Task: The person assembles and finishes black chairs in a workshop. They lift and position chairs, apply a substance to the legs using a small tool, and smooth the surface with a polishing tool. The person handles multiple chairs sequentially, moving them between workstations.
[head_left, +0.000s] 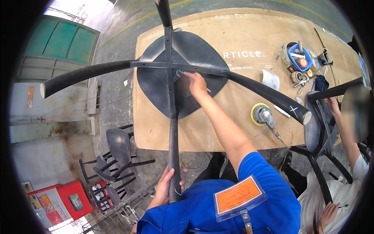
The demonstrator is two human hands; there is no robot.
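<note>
– Since the chair [170, 80] lies seat-down, where exactly, and what's the risk?
– Near the left edge of the cardboard-topped table [233, 136], legs [87, 74] overhanging. Could swivel, I'd judge, if the near leg [173, 152] were tugged.
– Hands?
– Left hand [167, 184] clamped round that leg. Right hand [197, 84] half curled by the crossed bars [169, 65]; grip unclear (pale stick [209, 90] shows at its wrist). Sander [266, 117] rightward, toward the near edge.
</note>
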